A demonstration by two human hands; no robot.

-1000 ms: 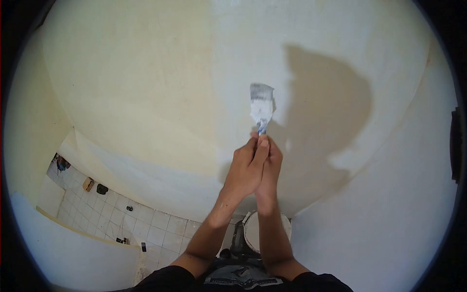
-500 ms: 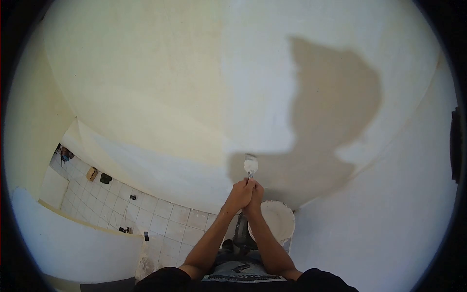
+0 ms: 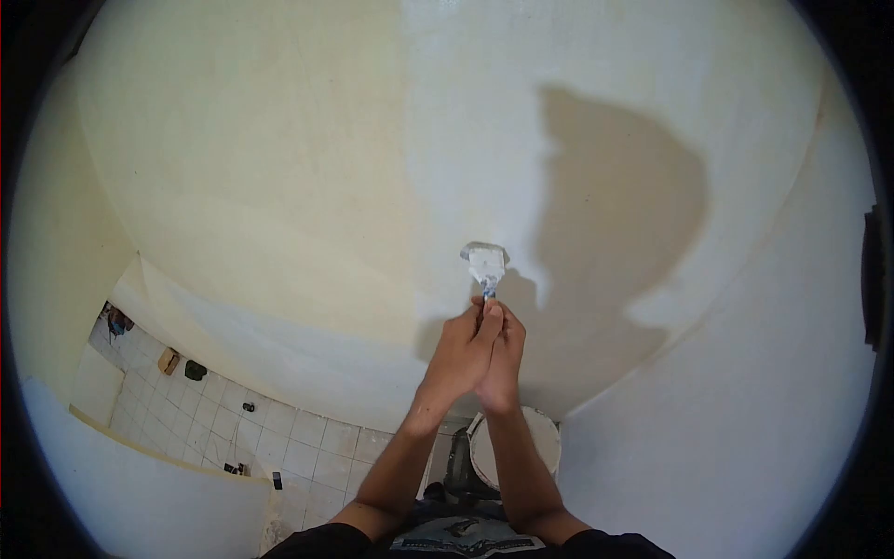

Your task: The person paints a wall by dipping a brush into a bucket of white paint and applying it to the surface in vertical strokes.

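Both of my hands are closed together around the handle of a paintbrush (image 3: pixel 486 265). My left hand (image 3: pixel 454 352) wraps it from the left side, and my right hand (image 3: pixel 506 359) grips it from the right, with the fingers overlapping. The brush points up and away from me, coated in white paint, its wide bristle end at the wall (image 3: pixel 466 168). Much of the handle is hidden by my fingers. The wall is cream on the left and whiter on the right, where a large shadow falls. Below my right wrist stands a round white bucket (image 3: pixel 533 458), partly behind my forearm.
A side wall (image 3: pixel 689 438) closes in on the right. A low partition (image 3: pixel 158 475) runs along the lower left. Beyond it, the tiled floor (image 3: pixel 307 447) holds a brown block (image 3: pixel 168 361), a dark lump (image 3: pixel 195 370) and a phone-like dark object (image 3: pixel 277 481).
My hands and the paintbrush have moved upward along the wall, with the arms stretched farther out. The view has shifted slightly, so the bucket and floor sit lower.
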